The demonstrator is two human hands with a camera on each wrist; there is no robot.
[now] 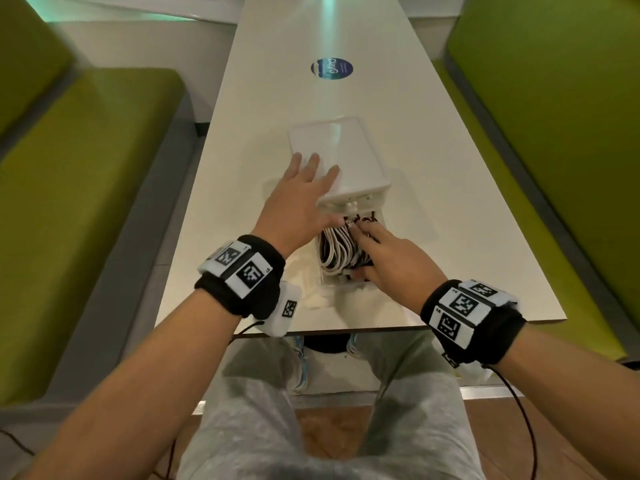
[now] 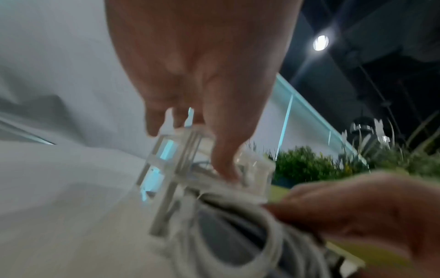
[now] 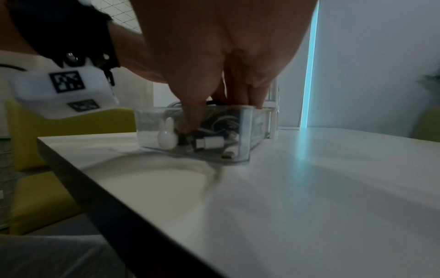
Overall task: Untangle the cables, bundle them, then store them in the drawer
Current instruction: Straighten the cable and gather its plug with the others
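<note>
Already the right hand (image 1: 388, 252) is down inside the clear plastic pull-out drawer (image 3: 245, 131), its fingers pressed onto the bundled white and dark cables (image 1: 337, 251) that fill it; the thumb dips among the plugs at the near end in the right-wrist view, but whether any finger curls round a cable I cannot tell. The left hand (image 1: 298, 199) lies with straight, spread fingers flat on top of the white rectangular plastic drawer housing (image 1: 341, 150), its thumb reaching down to the housing's open front, just above the cables.

As a judgement, the task is nearly finished. The cables look coiled into loops rather than tangled, and they sit within the drawer walls, so untangling and bundling appear done and storing is in hand. What seems left is tucking in any loop that stands proud of the rim and sliding the drawer back into the housing, which the left hand appears placed to steady.

Relative to the housing, the drawer juts out on the side nearest the person, drawn most of the way out, with a small white rabbit-shaped knob (image 3: 167, 135) on its near face. Both rest on the long white table (image 1: 450, 237), whose near edge lies just beyond the drawer front.
</note>
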